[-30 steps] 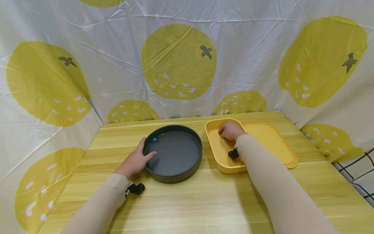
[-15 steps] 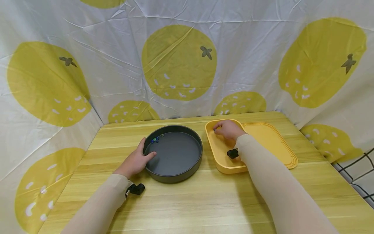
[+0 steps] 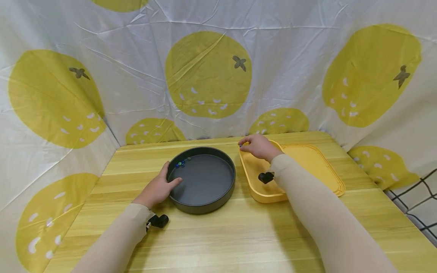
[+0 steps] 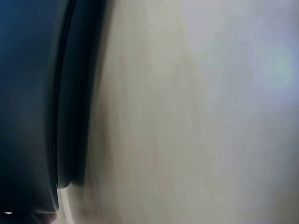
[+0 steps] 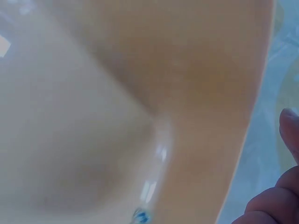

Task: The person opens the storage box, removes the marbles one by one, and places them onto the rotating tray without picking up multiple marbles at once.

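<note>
In the head view my left hand holds the left rim of a round dark grey pan, thumb over the inside and fingers along the outer wall. Several blue and green glass marbles lie at the pan's far left inner edge. My right hand is over the far left corner of a yellow plastic container, pinching a small blue marble between thumb and fingertips. The right wrist view shows another bluish marble low in the container, beside curled fingers.
Right of the container lies a flat yellow lid, partly under its edge in this view. Both stand on a light wood-patterned table. A white curtain with yellow fruit print hangs behind. A black wire grid stands off the right side.
My right hand has lifted from inside the container and moved left and away to its far left rim, with the marble pinched. The left hand and the pan have stayed put.
</note>
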Tool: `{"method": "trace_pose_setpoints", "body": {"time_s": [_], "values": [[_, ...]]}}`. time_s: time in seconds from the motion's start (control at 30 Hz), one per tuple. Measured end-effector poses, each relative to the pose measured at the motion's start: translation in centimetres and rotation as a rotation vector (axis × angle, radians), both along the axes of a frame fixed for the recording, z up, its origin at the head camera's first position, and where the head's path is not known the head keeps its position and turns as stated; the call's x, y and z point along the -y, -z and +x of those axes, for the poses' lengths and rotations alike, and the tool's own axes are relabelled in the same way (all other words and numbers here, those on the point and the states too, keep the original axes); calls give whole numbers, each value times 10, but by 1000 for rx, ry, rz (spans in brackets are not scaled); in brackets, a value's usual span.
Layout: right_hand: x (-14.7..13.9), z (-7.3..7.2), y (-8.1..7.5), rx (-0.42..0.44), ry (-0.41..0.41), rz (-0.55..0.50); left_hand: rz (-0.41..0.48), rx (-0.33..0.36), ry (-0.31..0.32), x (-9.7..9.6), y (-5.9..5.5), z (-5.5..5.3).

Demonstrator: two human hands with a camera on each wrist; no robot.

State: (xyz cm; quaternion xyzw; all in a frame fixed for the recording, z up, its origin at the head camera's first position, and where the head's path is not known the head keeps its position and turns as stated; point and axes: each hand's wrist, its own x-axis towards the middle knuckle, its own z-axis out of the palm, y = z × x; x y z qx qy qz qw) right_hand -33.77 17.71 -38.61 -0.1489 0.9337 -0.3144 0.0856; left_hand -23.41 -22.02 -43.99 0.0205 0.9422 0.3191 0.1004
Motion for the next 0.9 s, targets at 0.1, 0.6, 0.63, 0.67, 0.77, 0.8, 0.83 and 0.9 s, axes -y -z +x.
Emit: {"method": "trace_pose_setpoints", "body": {"time_s": [0.1, 0.6, 0.63, 0.67, 0.77, 0.8, 0.83, 0.9], "values": [[10, 2, -6, 2, -15, -4, -3, 1, 2, 0, 1, 0], [69, 21, -31, -2, -89, -13, 5, -17, 9, -1, -2, 2], [73, 23, -32, -6, -95, -8, 4, -17, 10, -1, -3, 2], [77, 24, -33, -15, -102, 0, 5, -17, 9, -1, -3, 2], [87, 27, -35, -29, -125, 4, 9, -19, 10, -1, -3, 2], [91, 28, -36, -23, -134, -3, 11, -19, 9, -1, -3, 2], [94, 29, -36, -29, -142, 2, 10, -20, 11, -1, -3, 2], [101, 30, -37, -29, -150, -3, 13, -18, 10, -1, -3, 1]]}}
